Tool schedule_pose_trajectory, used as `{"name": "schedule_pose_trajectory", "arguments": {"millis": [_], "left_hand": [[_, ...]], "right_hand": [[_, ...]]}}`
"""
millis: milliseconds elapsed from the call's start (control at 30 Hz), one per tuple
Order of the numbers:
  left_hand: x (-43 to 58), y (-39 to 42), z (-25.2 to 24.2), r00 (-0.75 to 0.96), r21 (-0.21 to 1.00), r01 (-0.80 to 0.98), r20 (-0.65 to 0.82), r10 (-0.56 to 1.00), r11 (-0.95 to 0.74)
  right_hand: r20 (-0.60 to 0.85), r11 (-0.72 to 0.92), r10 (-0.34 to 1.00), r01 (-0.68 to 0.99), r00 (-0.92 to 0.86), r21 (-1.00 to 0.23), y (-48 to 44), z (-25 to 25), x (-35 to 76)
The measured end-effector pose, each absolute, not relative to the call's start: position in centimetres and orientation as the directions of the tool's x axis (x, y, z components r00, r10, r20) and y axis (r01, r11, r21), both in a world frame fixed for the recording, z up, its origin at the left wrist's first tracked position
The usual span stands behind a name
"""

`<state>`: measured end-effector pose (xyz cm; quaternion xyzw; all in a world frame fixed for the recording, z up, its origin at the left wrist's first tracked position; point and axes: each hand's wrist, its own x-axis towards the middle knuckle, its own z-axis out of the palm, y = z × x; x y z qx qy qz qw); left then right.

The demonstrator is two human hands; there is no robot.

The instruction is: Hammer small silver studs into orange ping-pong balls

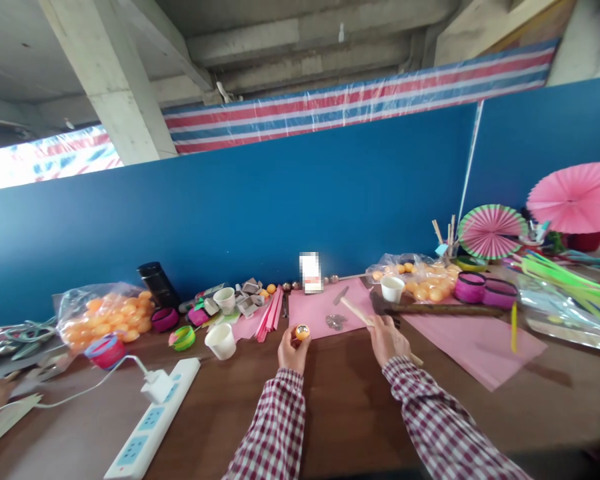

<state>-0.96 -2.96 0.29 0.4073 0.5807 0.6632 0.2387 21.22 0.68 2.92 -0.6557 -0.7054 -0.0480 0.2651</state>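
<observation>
My left hand (293,349) holds an orange ball (303,332) with small shiny silver pieces on its upper side, at the front edge of a pink sheet (310,313). To its right, my right hand (389,339) is wrapped round the wooden handle of a small hammer (357,311). The hammer's dark head points away from me, above the sheet. A small pile of dark metallic bits (336,323) lies on the sheet between the two hands.
A white power strip (153,420) lies at the front left. White cups (221,341) and a bag of orange balls (107,319) stand behind it. To the right are another bag of balls (430,283), magenta rings (485,290) and a second pink sheet (480,343).
</observation>
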Motion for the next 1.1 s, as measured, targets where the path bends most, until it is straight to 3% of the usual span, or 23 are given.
{"name": "schedule_pose_trajectory", "arguments": {"millis": [267, 500, 700, 933, 1033, 1100], "left_hand": [[-0.9, -3.2, 0.5, -0.541, 0.953, 0.227, 0.293, 0.789, -0.198], [-0.9, -3.1, 0.3, -0.546, 0.964, 0.172, 0.266, 0.794, -0.205], [-0.9, -2.9, 0.2, -0.556, 0.968, 0.142, 0.250, 0.793, -0.205], [-1.0, -2.9, 0.1, -0.554, 0.964, 0.164, 0.266, 0.789, -0.210], [-1.1, -2.7, -0.1, -0.547, 0.965, 0.171, 0.262, 0.795, -0.200], [-1.2, -2.6, -0.2, -0.548, 0.967, 0.160, 0.254, 0.797, -0.199]], "right_hand": [[0.489, 0.138, 0.872, 0.965, -0.013, -0.221, 1.6, 2.3, 22.2], [0.576, 0.134, 0.817, 0.980, -0.026, -0.146, 2.1, 1.6, 22.7], [0.548, 0.096, 0.836, 0.984, 0.001, -0.149, 2.4, 1.4, 22.7], [0.489, 0.048, 0.868, 0.968, 0.081, -0.246, 2.2, 2.2, 23.0], [0.566, 0.196, 0.821, 0.893, 0.076, -0.405, 1.2, 3.5, 22.3], [0.594, 0.394, 0.804, 0.717, 0.034, -0.575, -1.0, 4.5, 20.7]]}}
